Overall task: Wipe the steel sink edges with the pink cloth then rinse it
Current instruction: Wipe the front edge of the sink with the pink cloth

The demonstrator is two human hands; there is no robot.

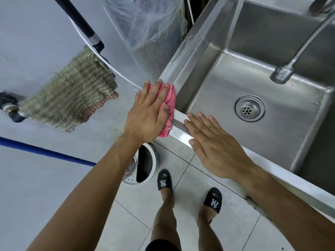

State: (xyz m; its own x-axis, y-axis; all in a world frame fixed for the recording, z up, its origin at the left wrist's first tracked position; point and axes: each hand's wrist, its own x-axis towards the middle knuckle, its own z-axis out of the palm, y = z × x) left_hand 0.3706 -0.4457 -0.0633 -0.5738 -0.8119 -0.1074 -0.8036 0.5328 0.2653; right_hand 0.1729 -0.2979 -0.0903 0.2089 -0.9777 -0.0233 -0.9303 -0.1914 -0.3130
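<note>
The pink cloth [167,104] is pressed flat on the steel sink [183,125] corner by the outstretched left hand [150,113]. The right hand [212,144], released, rests on the front edge. Soft and light, the cloth is probably best bunched in the palm.

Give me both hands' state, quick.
Left hand: open, flat, pressing the pink cloth on the sink edge.
Right hand: open, empty.

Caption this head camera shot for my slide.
Left hand presses pink cloth on steel sink corner; right hand rests flat.
</note>
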